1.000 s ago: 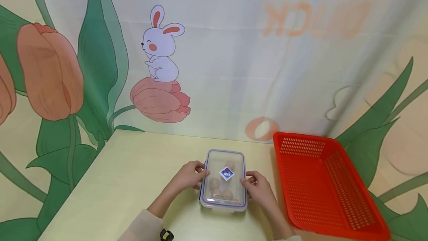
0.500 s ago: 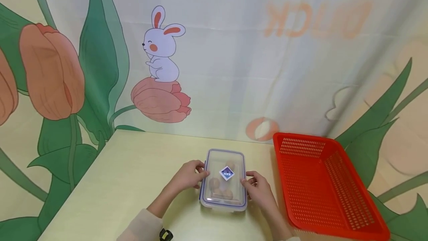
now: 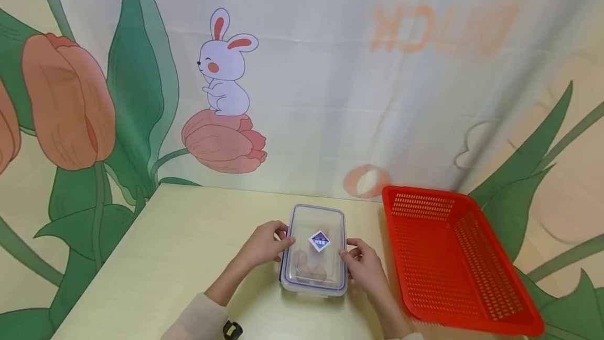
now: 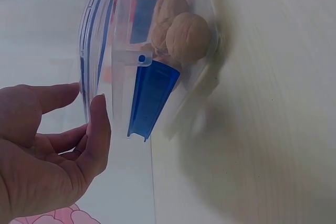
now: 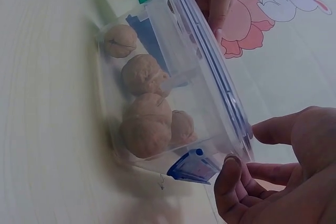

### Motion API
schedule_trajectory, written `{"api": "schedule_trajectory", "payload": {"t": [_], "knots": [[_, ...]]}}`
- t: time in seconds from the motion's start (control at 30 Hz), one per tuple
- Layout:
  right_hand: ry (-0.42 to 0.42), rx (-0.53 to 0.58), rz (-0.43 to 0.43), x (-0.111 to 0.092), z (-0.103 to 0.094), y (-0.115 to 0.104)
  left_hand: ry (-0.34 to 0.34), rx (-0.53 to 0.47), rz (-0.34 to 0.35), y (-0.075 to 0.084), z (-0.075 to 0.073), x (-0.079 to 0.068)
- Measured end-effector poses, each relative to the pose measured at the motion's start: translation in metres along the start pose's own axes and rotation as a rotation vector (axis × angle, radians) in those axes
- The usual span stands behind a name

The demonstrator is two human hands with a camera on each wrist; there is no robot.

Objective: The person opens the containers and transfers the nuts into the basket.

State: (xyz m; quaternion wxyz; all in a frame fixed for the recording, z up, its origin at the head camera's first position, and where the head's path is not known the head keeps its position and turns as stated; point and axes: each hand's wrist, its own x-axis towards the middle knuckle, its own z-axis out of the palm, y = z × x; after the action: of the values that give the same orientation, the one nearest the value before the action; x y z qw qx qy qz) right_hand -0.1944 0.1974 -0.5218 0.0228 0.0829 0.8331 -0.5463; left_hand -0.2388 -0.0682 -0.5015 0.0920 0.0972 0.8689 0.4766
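A clear plastic food container [image 5: 173, 103] holds several walnuts [image 5: 147, 124] on its bottom. Its clear lid [image 3: 311, 219] has a blue seal and a diamond-shaped label [image 3: 319, 241]. My left hand [image 3: 266, 243] pinches the lid's left edge between thumb and fingers. At the opposite edge, my right hand [image 3: 365, 264] grips the lid the same way. In the left wrist view, the lid's rim stands a little off the container wall. A blue latch [image 4: 152, 100] hangs unclipped on that side, and another blue latch [image 5: 193, 166] shows in the right wrist view.
A red perforated basket [image 3: 439, 272] stands to the right of my right hand, with nothing inside. The pale table [image 3: 189, 240] meets a printed curtain [image 3: 306, 93] at the back. A dark wrist strap [image 3: 232, 329] shows by the left sleeve.
Both hands and the lid have shifted slightly up and away in the head view, the lid's far edge most clearly. The basket and curtain appear slightly further left as the view shifted.
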Motion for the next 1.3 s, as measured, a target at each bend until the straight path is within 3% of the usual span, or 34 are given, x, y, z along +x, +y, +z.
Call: {"api": "schedule_trajectory", "payload": {"t": [0.2,0.47,0.9,1.3], "knots": [[-0.002,0.006,-0.011,0.002,0.000,-0.004,0.008,-0.036,0.010,0.002,-0.004,-0.002],[-0.002,0.010,-0.114,0.004,0.009,-0.027,0.071,-0.100,0.026,0.005,-0.029,-0.001],[-0.019,0.019,-0.283,0.001,0.036,-0.063,0.189,-0.001,0.018,0.007,-0.074,-0.002],[-0.058,-0.026,-0.297,-0.001,0.054,-0.082,0.290,-0.004,0.024,0.009,-0.093,-0.010]]}}
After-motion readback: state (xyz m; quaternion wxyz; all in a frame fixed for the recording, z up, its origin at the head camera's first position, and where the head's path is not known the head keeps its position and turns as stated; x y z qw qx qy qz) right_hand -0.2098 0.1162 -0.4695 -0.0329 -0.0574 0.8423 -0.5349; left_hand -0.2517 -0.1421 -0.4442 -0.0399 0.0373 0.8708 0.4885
